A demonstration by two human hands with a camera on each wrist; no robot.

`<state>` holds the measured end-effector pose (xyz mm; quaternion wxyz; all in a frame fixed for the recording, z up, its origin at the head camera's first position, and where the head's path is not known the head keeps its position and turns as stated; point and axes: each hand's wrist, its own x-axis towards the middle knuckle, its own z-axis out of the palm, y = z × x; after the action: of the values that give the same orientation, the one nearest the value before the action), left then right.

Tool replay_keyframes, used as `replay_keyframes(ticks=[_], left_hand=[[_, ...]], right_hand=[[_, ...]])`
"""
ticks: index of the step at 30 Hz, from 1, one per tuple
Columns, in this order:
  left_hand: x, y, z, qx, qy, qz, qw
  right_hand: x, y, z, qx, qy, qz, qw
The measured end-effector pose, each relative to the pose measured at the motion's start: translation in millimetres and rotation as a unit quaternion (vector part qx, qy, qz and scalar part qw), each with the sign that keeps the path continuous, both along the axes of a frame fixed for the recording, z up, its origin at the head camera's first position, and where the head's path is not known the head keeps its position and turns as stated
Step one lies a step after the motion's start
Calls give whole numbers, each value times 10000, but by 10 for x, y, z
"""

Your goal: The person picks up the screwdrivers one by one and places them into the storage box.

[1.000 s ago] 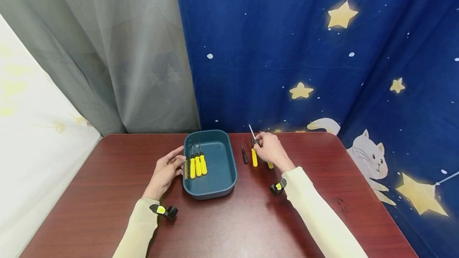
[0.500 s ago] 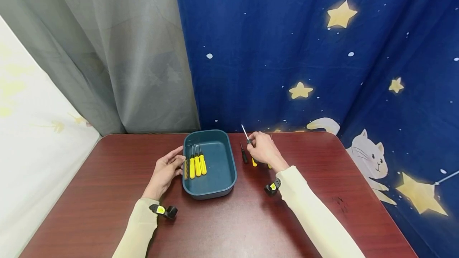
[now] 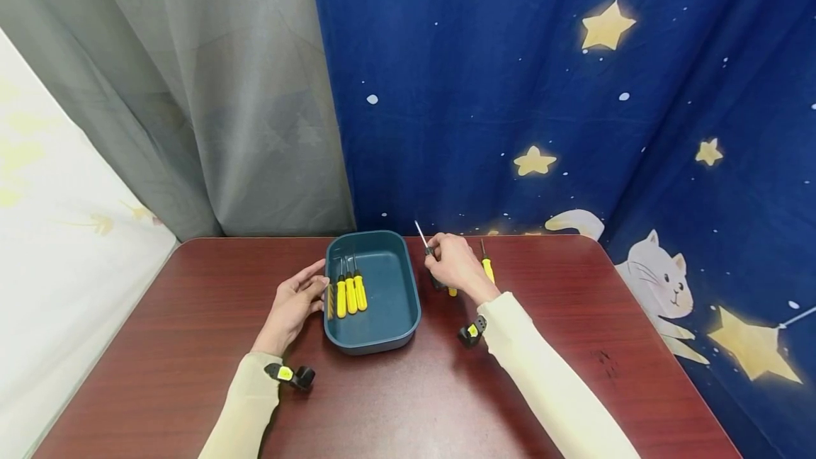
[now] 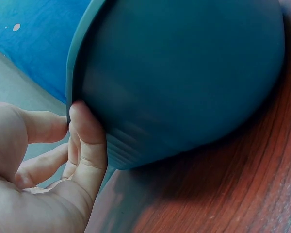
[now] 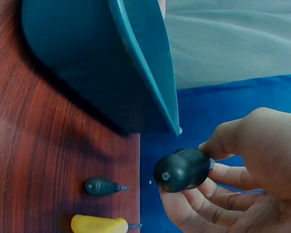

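My left hand [image 3: 295, 307] pinches the left rim of a dark blue-green bin [image 3: 392, 335] between thumb and fingers; the left wrist view shows this grip closely. Several yellow-handled screwdrivers [image 3: 352, 296] lie side by side in the bin's left half, shafts pointing away. Just right of the bin, my right hand [image 3: 460, 268] holds a black-handled screwdriver [image 5: 182, 170] above the table, its shaft slanting up and away in the head view. Beneath that hand lie a small black screwdriver [image 5: 101, 186] and a yellow-handled screwdriver [image 5: 99, 224], both partly covered in the head view.
Another yellow-handled screwdriver [image 3: 487, 270] lies to the right of my right hand. Everything stands on a reddish-brown table [image 3: 408, 416], whose far edge meets a grey curtain [image 3: 274, 126] and a blue star-patterned curtain [image 3: 446, 91].
My right hand has moved left toward the bin with the black-handled screwdriver, uncovering the rightmost yellow-handled one and covering most of the small black one. My left hand and the bin have stayed put.
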<state>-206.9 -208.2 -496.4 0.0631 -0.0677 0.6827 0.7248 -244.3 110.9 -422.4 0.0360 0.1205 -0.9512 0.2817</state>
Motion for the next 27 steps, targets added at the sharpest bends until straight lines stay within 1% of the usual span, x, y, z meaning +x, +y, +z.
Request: replay_keyframes(ticks=[5, 11, 17, 22, 27], left_hand=[[0, -3, -11, 27, 24, -14, 10000], [0, -4, -18, 6, 68, -13, 10000], [-3, -7, -22, 1, 67, -25, 10000], [-7, -14, -26, 1, 31, -7, 10000], [-13, -17, -16, 32, 1, -5, 10000]], right_hand=[[1, -67, 9, -12, -10, 58, 10000], [-8, -140, 26, 42, 80, 134, 9999], [-3, -217, 51, 49, -68, 176, 9998], [-9, -285, 59, -59, -112, 251, 9996], [-21, -350, 63, -13, -157, 271, 9995]])
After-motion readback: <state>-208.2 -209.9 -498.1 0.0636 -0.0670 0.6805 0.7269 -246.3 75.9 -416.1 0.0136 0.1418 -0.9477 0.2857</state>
